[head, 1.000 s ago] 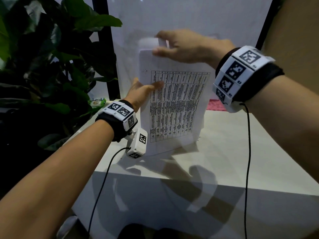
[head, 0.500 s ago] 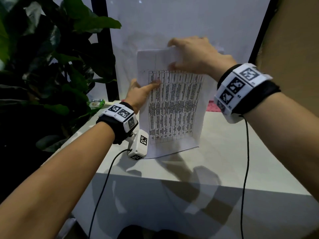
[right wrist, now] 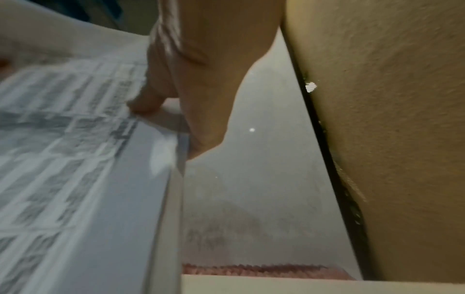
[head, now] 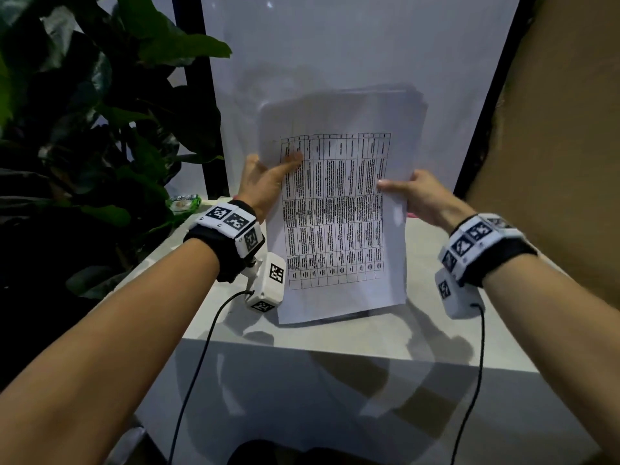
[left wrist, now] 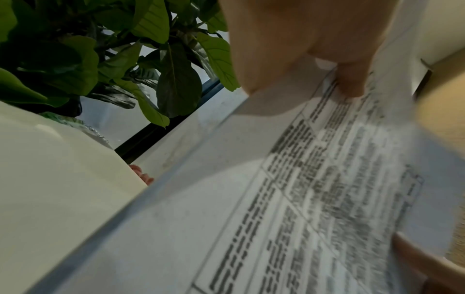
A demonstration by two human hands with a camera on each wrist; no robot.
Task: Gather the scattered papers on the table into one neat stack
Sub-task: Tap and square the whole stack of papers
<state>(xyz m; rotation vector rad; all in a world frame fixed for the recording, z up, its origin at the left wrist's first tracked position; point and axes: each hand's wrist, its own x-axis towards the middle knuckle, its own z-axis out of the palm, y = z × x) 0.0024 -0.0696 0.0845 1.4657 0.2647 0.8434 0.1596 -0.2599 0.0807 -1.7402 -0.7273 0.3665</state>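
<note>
A stack of white papers [head: 339,209] with a printed table on the front sheet stands upright, its bottom edge on the white table [head: 436,333]. My left hand [head: 265,179] grips the stack's left edge, thumb on the front sheet and fingers behind. My right hand [head: 416,193] grips the right edge the same way. In the left wrist view the thumb [left wrist: 349,81] presses on the papers [left wrist: 289,208]. In the right wrist view the thumb [right wrist: 148,99] lies on the front of the papers [right wrist: 75,169], whose edge looks even.
A large leafy plant [head: 94,129] stands to the left of the table. A white panel [head: 352,55] rises behind the papers, and a tan wall [head: 553,146] is at the right. A small green packet [head: 184,201] lies at the table's far left corner.
My right hand has come down from the top edge of the stack to its right side and now grips it. The left hand has kept its hold on the left edge.
</note>
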